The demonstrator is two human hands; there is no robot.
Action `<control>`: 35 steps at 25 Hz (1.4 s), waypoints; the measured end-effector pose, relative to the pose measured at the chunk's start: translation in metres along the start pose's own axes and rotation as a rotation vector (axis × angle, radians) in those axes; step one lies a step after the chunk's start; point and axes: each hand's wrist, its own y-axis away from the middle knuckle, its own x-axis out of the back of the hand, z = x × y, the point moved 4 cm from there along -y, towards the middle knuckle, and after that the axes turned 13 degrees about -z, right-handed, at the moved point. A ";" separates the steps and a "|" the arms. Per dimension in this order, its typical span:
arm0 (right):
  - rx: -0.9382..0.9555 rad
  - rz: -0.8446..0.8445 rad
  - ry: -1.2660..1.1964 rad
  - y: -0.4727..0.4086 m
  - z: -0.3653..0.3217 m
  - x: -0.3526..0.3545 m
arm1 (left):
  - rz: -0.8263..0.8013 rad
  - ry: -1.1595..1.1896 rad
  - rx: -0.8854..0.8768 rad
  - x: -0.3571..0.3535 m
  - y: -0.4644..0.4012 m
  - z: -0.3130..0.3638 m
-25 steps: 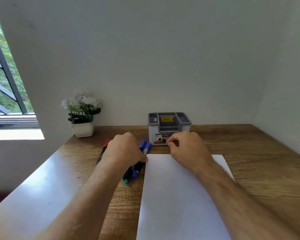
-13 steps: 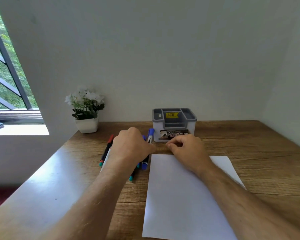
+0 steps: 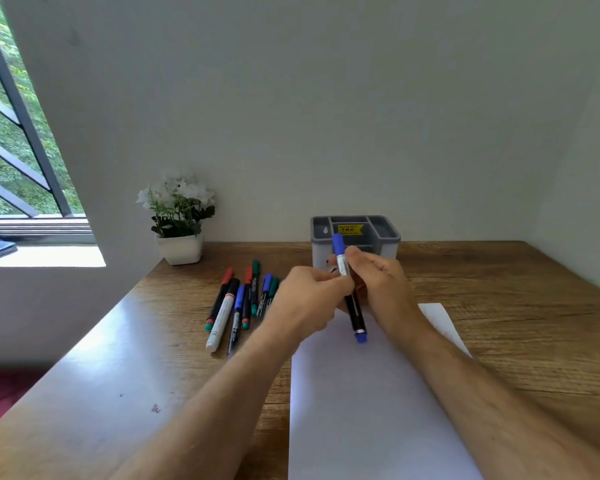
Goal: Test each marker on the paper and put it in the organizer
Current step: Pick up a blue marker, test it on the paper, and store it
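A blue-capped marker (image 3: 349,289) is held above the far end of the sheet of paper (image 3: 371,403), tilted slightly, with its blue cap uppermost and its blue end plug lowest. The fingers of the left hand (image 3: 310,301) are curled round the marker's middle from the left, and the fingers of the right hand (image 3: 378,278) are curled against its upper barrel from the right, just below the cap. The cap is seen in place on the marker. Directly beyond the fingertips of both hands, the grey organizer (image 3: 355,242) is set against the wall, a yellow sticker showing inside it. To the left of the left hand's knuckles, a loose group of markers (image 3: 239,303) with red, green, blue and black caps is laid on the wooden table (image 3: 499,306), one of them white-bodied. Farther left of that group, a white pot of white flowers (image 3: 179,220) is placed near the wall.
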 end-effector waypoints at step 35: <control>0.129 0.151 0.551 0.009 -0.023 0.005 | 0.156 0.742 -0.316 0.047 -0.005 -0.005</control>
